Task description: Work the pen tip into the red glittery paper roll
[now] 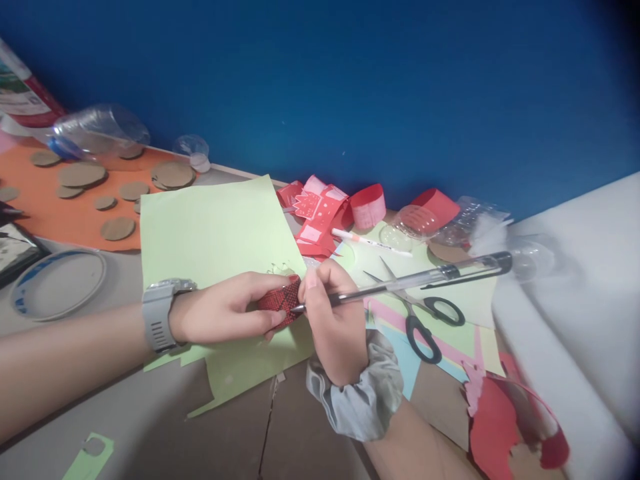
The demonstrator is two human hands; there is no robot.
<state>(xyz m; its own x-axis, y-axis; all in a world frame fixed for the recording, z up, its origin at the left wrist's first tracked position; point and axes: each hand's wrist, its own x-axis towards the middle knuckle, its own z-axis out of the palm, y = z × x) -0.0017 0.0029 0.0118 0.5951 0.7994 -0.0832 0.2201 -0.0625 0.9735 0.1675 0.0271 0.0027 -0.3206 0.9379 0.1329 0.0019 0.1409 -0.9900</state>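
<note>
My left hand point(235, 308), with a grey watch at the wrist, pinches a small red piece patterned with dark dots point(283, 303), perhaps rolled paper. In my right hand point(334, 320) is a clear-barrelled pen point(380, 288), slanting up to the right. Its tip touches or nearly touches the red piece. Beneath both hands lies a light green paper sheet point(215, 233) with a ragged lower edge. Black-handled scissors point(413, 313) rest slightly open to the right of my right hand.
Several cardboard discs point(83, 175) lie on orange paper point(30, 167) at the left, near a tape roll point(57, 283) and a cut plastic bottle point(103, 130). Red paper strips point(323, 213) and a white marker point(370, 242) lie behind my hands. A blue wall point(320, 87) rises behind.
</note>
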